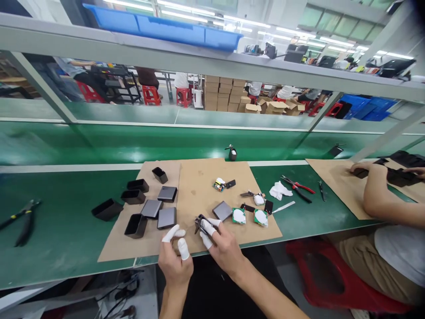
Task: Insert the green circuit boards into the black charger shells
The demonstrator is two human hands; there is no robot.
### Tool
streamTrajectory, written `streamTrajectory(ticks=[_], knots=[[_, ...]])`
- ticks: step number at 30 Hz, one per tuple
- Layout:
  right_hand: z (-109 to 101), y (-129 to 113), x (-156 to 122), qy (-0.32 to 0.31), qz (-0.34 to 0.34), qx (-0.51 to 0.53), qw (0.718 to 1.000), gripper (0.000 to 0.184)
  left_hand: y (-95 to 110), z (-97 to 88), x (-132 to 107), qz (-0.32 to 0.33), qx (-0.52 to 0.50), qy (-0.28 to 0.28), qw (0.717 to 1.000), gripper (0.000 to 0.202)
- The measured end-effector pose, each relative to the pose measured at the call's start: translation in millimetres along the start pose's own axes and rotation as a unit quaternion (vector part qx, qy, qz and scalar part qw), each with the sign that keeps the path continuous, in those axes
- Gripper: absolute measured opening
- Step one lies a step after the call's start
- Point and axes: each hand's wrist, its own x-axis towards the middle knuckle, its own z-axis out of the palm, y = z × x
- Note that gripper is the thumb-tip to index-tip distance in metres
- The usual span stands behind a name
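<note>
My right hand (pixel 226 248), with white finger covers, is closed on a small dark plastic piece (pixel 200 223) with thin projecting parts; its exact kind is not clear. Just to the left, my left hand (pixel 175 261) has its covered thumb and fingers apart, with nothing between them. Beyond the right hand lies a grey casing (pixel 222 211). Two green circuit boards with white pads, a left one (pixel 238 215) and a right one (pixel 260 217), sit to the right beside black plates. On the left are several grey casings (pixel 166 218) and open black housings (pixel 135 226).
Brown cardboard (pixel 195 186) covers part of the green bench. Red-handled pliers (pixel 299 186), a white crumpled cloth (pixel 280 190) and small cutters (pixel 321 191) lie right; black pliers (pixel 26 221) lie far left. A co-worker's arm (pixel 378 190) rests at the right. A shelf crosses overhead.
</note>
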Motion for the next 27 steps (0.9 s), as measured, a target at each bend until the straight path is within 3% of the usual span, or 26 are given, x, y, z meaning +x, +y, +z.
streamTrajectory(ticks=[5,9,10,11,14,17,20,24,27], knots=[[-2,-7,-9,-0.014,-0.012,-0.003,1.0,0.056,1,-0.6,1,0.006,0.004,-0.004,1.0,0.031],[-35,3,12,-0.032,-0.054,-0.002,0.998,0.061,1,-2.1,1,0.01,0.032,-0.016,0.999,0.031],[-49,17,29,-0.02,-0.058,-0.007,0.998,0.056,2,-2.7,2,0.017,0.039,-0.025,0.999,0.03],[-63,36,51,0.015,-0.018,-0.029,0.999,0.047,4,-3.4,4,0.028,0.044,-0.041,0.998,0.03],[-94,124,134,0.036,0.075,-0.067,0.994,0.024,12,-5.1,11,0.08,0.05,-0.131,0.987,0.033],[-98,218,201,0.025,0.167,-0.103,0.98,0.02,16,-7.6,18,0.116,0.075,-0.198,0.97,0.039],[-89,280,230,0.002,0.224,-0.136,0.965,0.035,14,-12.6,19,0.121,0.092,-0.225,0.962,0.034],[-87,307,232,-0.024,0.249,-0.166,0.954,0.033,12,-18.3,12,0.101,0.096,-0.247,0.959,0.036],[-92,287,221,-0.036,0.229,-0.19,0.954,0.032,12,-18.5,10,0.065,0.08,-0.252,0.962,0.041]])
